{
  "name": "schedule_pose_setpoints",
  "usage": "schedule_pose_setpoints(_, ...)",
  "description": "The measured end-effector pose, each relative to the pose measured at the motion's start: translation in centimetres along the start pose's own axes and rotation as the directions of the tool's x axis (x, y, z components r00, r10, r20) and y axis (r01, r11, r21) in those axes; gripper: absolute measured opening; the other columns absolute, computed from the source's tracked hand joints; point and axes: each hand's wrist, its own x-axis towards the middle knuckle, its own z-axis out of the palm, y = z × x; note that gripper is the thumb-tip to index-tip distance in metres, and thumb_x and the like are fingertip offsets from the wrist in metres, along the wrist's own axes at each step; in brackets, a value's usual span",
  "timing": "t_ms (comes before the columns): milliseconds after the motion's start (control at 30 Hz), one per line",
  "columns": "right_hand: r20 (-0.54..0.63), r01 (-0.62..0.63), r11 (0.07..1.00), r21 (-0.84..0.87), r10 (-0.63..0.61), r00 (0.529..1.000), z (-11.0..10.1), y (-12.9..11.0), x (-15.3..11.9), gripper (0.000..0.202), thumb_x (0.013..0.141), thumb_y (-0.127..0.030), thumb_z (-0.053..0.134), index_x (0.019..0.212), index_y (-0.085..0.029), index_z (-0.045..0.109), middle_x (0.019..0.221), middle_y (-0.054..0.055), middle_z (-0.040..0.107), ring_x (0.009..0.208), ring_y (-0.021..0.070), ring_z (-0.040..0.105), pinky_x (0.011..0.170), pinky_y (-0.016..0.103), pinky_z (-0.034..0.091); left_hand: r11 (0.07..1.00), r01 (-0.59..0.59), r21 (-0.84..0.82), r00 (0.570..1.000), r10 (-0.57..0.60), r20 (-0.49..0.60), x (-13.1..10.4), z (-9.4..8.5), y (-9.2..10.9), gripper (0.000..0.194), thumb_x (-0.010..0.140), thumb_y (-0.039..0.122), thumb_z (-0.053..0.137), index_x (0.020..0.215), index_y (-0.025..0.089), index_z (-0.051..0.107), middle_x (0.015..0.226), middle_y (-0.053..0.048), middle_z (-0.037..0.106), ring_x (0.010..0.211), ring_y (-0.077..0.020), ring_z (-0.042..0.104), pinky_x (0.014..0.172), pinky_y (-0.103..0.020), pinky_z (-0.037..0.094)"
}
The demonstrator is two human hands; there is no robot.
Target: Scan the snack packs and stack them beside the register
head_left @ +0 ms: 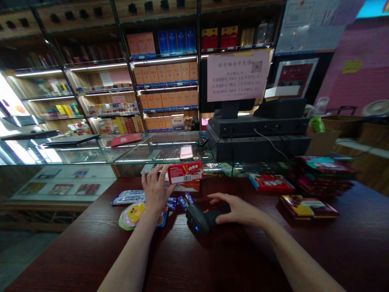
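Note:
My left hand (154, 188) pinches the left end of a red snack box (186, 172) whose barcode side faces me. Below that box, another red-and-white box (190, 186) is partly covered. A black barcode scanner (200, 219) with a blue light rests on the dark counter. Around its handle my right hand (232, 209) is loosely curved, fingers and thumb apart. Small purple-wrapped bars (186, 200) lie just beyond the scanner head. By my left wrist are blue-and-white packets (129, 197) and a round package with a yellow duck (136, 211), partly hidden by my forearm.
On the right lie a red-and-blue box (271, 183), flat yellow-and-brown packs (308, 207) and a stack of dark packages (326, 174). Behind the wooden counter (243, 259) stand a glass display case (158, 144) and a cash register (258, 138) with a paper sign (238, 77).

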Motion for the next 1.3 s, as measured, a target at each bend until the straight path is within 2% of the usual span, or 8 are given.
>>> schedule_pose_setpoints(67, 0.078, -0.007, 0.996, -0.084, 0.014, 0.997, 0.2, -0.1, -0.1, 0.092, 0.06, -0.045, 0.087, 0.143, -0.032, 0.05, 0.137, 0.006, 0.06, 0.126, 0.0317, 0.053, 0.107, 0.044, 0.038, 0.998, 0.003, 0.06, 1.0, -0.002, -0.022, 0.1, -0.2, -0.2, 0.064, 0.082, 0.033, 0.071, 0.141, 0.023, 0.048, 0.135, -0.013, 0.056, 0.128, -0.0318, 0.049, 0.121, -0.058, 0.016)
schedule_pose_setpoints(133, 0.104, -0.012, 0.984, -0.175, 0.031, 0.994, 0.4, -0.1, 0.0, 0.097, 0.056, -0.041, 0.089, 0.144, -0.032, 0.049, 0.14, 0.006, 0.056, 0.128, 0.0326, 0.05, 0.108, 0.045, 0.036, 0.995, 0.007, 0.095, 0.999, -0.004, -0.031, 0.2, -0.3, -0.4, 0.062, 0.083, 0.032, 0.071, 0.14, 0.023, 0.049, 0.133, -0.013, 0.058, 0.126, -0.0309, 0.051, 0.12, -0.057, 0.018)
schedule_pose_setpoints(400, 0.072, 0.025, 0.941, -0.338, -0.001, 0.997, 1.2, 0.1, 0.4, 0.077, 0.063, -0.031, 0.081, 0.136, -0.03, 0.056, 0.117, 0.005, 0.064, 0.109, 0.0289, 0.057, 0.096, 0.042, 0.04, 0.993, 0.049, 0.106, 0.998, -0.046, -0.037, 0.1, -0.1, -1.2, 0.068, 0.078, 0.033, 0.075, 0.14, 0.024, 0.049, 0.131, -0.012, 0.06, 0.125, -0.0309, 0.051, 0.12, -0.057, 0.017)
schedule_pose_setpoints(633, 0.042, 0.103, 0.945, -0.311, -0.095, 0.995, 1.3, -0.3, 0.3, 0.061, 0.069, -0.023, 0.07, 0.128, -0.03, 0.06, 0.115, 0.003, 0.068, 0.106, 0.0253, 0.061, 0.094, 0.037, 0.038, 0.992, 0.048, 0.113, 0.998, -0.043, -0.043, 0.1, 0.2, -1.4, 0.067, 0.078, 0.033, 0.075, 0.14, 0.023, 0.05, 0.13, -0.012, 0.06, 0.125, -0.0312, 0.051, 0.12, -0.056, 0.019)
schedule_pose_setpoints(933, -0.144, 0.085, 0.971, -0.223, -0.119, 0.982, 0.1, -0.7, 0.1, 0.053, 0.073, -0.025, 0.069, 0.125, -0.026, 0.061, 0.114, 0.003, 0.069, 0.104, 0.0243, 0.062, 0.093, 0.035, 0.042, 0.991, 0.064, 0.116, 0.997, -0.058, -0.054, 0.0, 0.1, -1.4, 0.065, 0.081, 0.035, 0.072, 0.14, 0.022, 0.049, 0.13, -0.013, 0.059, 0.125, -0.0312, 0.051, 0.119, -0.056, 0.019)
schedule_pose_setpoints(1133, -0.204, 0.109, 0.973, -0.202, -0.15, 0.967, -0.8, -0.9, 0.0, 0.044, 0.074, -0.024, 0.068, 0.118, -0.025, 0.066, 0.116, 0.003, 0.07, 0.107, 0.0249, 0.062, 0.096, 0.037, 0.043, 0.988, 0.089, 0.124, 0.994, -0.081, -0.071, -0.1, 0.2, -1.5, 0.066, 0.082, 0.036, 0.071, 0.142, 0.023, 0.048, 0.131, -0.014, 0.058, 0.126, -0.0315, 0.05, 0.119, -0.057, 0.018)
schedule_pose_setpoints(1300, -0.245, 0.094, 0.976, -0.196, -0.142, 0.959, -1.0, -1.2, -0.3, 0.058, 0.076, -0.027, 0.068, 0.133, -0.027, 0.058, 0.12, 0.005, 0.068, 0.108, 0.0252, 0.061, 0.098, 0.039, 0.043, 0.986, 0.105, 0.133, 0.992, -0.094, -0.085, -0.2, 0.4, -1.6, 0.065, 0.083, 0.037, 0.07, 0.142, 0.022, 0.048, 0.131, -0.014, 0.057, 0.126, -0.0314, 0.049, 0.119, -0.056, 0.018)
